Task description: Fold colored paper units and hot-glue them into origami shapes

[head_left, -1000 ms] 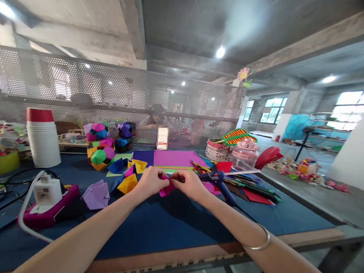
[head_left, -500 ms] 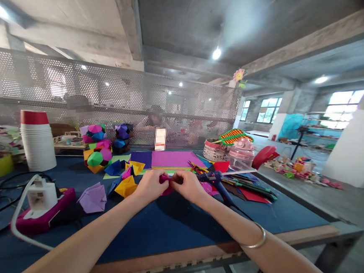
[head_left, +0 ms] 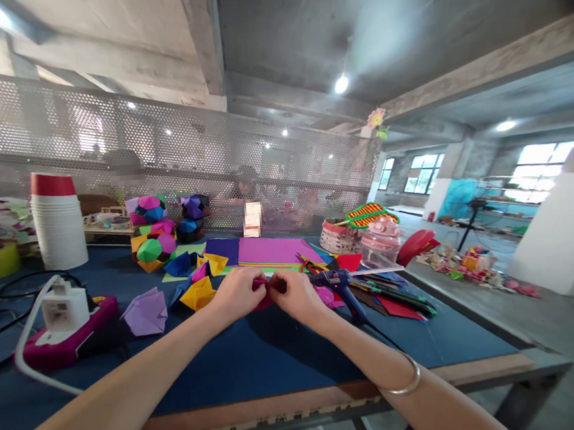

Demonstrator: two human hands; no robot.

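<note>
Between my hands is a piece of magenta paper (head_left: 262,301), mostly covered by my fingers. My left hand (head_left: 241,294) pinches its left side, and my right hand (head_left: 297,296) has thumb and fingers closed on its right side. Just right of my right hand lies a blue glue gun (head_left: 339,284) with its cord trailing forward. Folded yellow paper pieces (head_left: 198,293) and a blue folded piece (head_left: 182,265) lie left of my left hand. Farther left sits a lilac folded paper shape (head_left: 145,311).
A magenta power strip (head_left: 54,349) with a white plug and cables occupies the left. Behind stand stacked paper cups (head_left: 59,223) and colourful paper balls (head_left: 155,250). Purple paper sheets (head_left: 274,250) lie at the back; a clear bottle (head_left: 381,244) and pens (head_left: 397,292) are right. A mesh screen rises beyond.
My hands stay in nearly the same place. The magenta paper between them has turned slightly, with less of it showing above the fingers.
</note>
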